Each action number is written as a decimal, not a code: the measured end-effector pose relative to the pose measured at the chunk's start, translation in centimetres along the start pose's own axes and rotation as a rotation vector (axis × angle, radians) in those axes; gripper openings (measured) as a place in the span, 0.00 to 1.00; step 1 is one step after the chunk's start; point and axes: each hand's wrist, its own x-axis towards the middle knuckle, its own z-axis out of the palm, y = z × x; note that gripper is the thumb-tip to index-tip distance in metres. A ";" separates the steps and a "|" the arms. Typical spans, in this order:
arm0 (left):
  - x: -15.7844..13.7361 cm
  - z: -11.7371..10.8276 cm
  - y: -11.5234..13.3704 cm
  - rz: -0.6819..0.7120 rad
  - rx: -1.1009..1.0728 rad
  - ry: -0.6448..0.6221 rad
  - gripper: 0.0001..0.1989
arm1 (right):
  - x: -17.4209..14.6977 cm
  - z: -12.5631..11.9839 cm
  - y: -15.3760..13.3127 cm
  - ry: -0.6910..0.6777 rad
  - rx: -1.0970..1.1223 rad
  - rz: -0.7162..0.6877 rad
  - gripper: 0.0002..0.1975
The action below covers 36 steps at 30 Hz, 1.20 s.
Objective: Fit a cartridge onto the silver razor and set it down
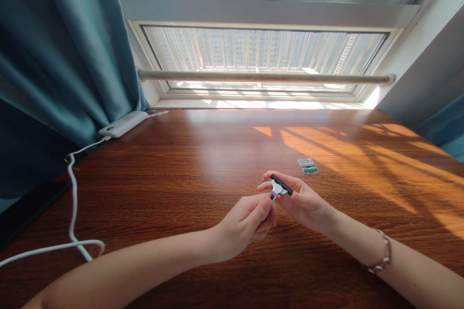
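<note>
A small razor (279, 188) with a silver neck and a black blade head is held above the wooden table (174, 169). My left hand (244, 224) grips its lower handle end, which is hidden in my fingers. My right hand (300, 200) pinches the black head between thumb and fingers. A bracelet (382, 253) sits on my right wrist. A small clear pack of blade cartridges (308, 166) with green strips lies on the table just beyond my right hand.
A white power bank (123, 124) lies at the table's far left, by the teal curtain (61, 52), with a white cable (73, 198) trailing toward me. A dark flat object (25, 210) lies at the left edge. A window with a rail (264, 77) is behind.
</note>
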 end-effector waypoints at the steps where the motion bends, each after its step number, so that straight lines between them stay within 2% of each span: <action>1: 0.0 0.0 0.0 -0.004 -0.008 -0.006 0.20 | 0.0 0.0 0.0 0.005 -0.005 0.002 0.27; 11: -0.1 0.2 0.5 -0.043 -0.073 -0.032 0.21 | -0.2 -0.2 -0.2 0.002 -0.109 -0.010 0.28; 17: 0.0 0.3 0.4 -0.016 -0.066 -0.038 0.21 | -0.2 -0.1 -0.3 0.033 -0.178 -0.032 0.27; 22: -0.2 0.4 0.4 0.040 0.021 0.003 0.20 | -0.3 0.1 -0.3 0.023 -0.145 -0.030 0.26; 32: 0.0 0.4 0.2 -0.007 -0.063 0.025 0.20 | 0.1 0.0 -0.5 0.062 -0.086 -0.043 0.25; 36: 0.0 0.3 0.0 -0.014 -0.075 0.018 0.20 | 0.2 0.2 -0.8 0.078 -0.132 -0.075 0.22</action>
